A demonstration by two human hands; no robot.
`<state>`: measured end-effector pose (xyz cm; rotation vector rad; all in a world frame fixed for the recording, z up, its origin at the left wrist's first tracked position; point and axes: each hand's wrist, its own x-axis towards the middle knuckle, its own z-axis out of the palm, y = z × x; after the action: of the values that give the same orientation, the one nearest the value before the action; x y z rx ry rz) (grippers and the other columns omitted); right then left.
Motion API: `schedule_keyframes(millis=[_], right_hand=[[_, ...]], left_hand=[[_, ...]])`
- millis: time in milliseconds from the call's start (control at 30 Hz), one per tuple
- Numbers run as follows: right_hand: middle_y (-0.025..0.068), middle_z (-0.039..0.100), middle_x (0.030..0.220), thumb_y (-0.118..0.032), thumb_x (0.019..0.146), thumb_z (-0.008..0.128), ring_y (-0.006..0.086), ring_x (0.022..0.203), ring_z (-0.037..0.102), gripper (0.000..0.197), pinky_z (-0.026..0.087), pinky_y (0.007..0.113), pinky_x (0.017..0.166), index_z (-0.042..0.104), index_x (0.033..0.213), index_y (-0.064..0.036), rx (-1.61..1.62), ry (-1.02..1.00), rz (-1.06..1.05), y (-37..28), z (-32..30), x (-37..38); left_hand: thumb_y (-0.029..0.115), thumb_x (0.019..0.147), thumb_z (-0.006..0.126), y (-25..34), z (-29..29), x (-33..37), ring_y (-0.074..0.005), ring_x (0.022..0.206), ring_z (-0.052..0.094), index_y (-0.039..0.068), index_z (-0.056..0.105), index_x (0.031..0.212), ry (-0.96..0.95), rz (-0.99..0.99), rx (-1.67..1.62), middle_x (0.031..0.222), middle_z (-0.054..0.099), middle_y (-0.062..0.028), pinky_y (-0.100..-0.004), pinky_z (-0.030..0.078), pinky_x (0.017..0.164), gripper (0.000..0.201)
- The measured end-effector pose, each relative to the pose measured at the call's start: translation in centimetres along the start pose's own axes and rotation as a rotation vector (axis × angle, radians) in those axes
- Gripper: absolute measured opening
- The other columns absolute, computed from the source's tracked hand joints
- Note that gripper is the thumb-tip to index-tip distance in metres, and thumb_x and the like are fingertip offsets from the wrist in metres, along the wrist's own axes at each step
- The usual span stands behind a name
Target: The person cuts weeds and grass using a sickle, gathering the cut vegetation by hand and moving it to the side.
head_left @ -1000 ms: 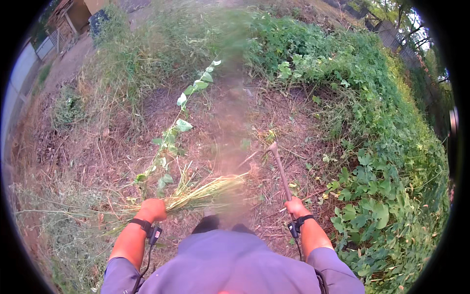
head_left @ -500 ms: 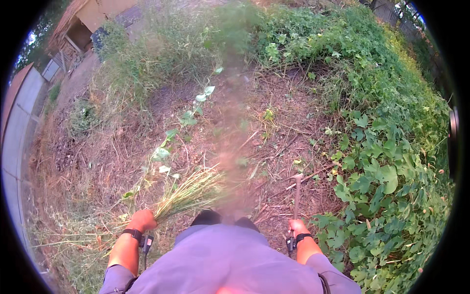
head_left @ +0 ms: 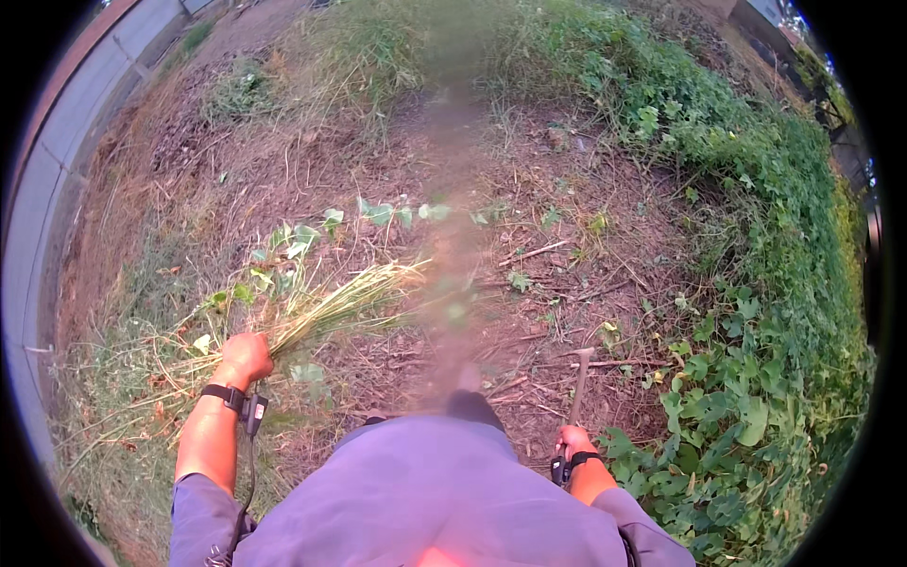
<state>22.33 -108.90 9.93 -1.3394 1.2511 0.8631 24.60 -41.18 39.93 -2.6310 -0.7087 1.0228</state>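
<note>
My left hand (head_left: 248,357) is closed round a bundle of long, yellow-green grass stalks (head_left: 340,304). Their pale ends point right and the leafy, thinner ends trail left past my wrist. A vine with broad green leaves (head_left: 300,238) lies beside the bundle, on its far side. On the right, my right hand (head_left: 573,439) grips the handle of a sickle (head_left: 579,386), which points away from me. Its thin head juts left near the ground, and the blade is hard to make out.
Dense leafy vines (head_left: 746,378) cover the right side. Dry stalks and twigs litter the brown ground (head_left: 529,283) ahead. Tall weeds (head_left: 378,57) stand at the back, and a grey wall (head_left: 94,94) runs along the left. A blurred vertical streak crosses the middle of view.
My view has turned to the left. My left hand has moved forward and slightly left with the grass bundle. The sickle stays low in my right hand, and one foot now shows farther forward.
</note>
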Motion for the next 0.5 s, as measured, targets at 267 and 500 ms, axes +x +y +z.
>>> schedule_keyframes(millis=[267, 500], right_hand=[[0.007, 0.048, 0.055, -0.006, 0.086, 0.055, 0.0203, 0.043, 0.047, 0.015, 0.037, 0.038, 0.037, 0.054, 0.071, -0.0051, -0.282, -0.019, -0.213, -4.2, 11.3, -2.7], [0.0008, 0.044, 0.055, -0.009, 0.088, 0.055, 0.0149, 0.043, 0.043, 0.014, 0.036, 0.032, 0.037, 0.049, 0.076, -0.0095, -0.454, -0.148, -0.285, -4.4, 24.6, -11.2]], left_hand=[[0.011, 0.071, 0.064, -23.0, 13.7, -10.0, -0.0347, 0.091, 0.069, 0.011, 0.069, 0.102, 0.14, -0.249, -0.108, 0.093, 0.071, -0.0142, -0.0458, 0.056, 0.081, 0.032], [0.008, 0.075, 0.074, -55.4, 32.9, -39.8, -0.0367, 0.123, 0.052, 0.012, 0.053, 0.134, 0.25, -1.108, 0.036, 0.144, 0.046, -0.0188, -0.0452, 0.045, 0.102, 0.063]])
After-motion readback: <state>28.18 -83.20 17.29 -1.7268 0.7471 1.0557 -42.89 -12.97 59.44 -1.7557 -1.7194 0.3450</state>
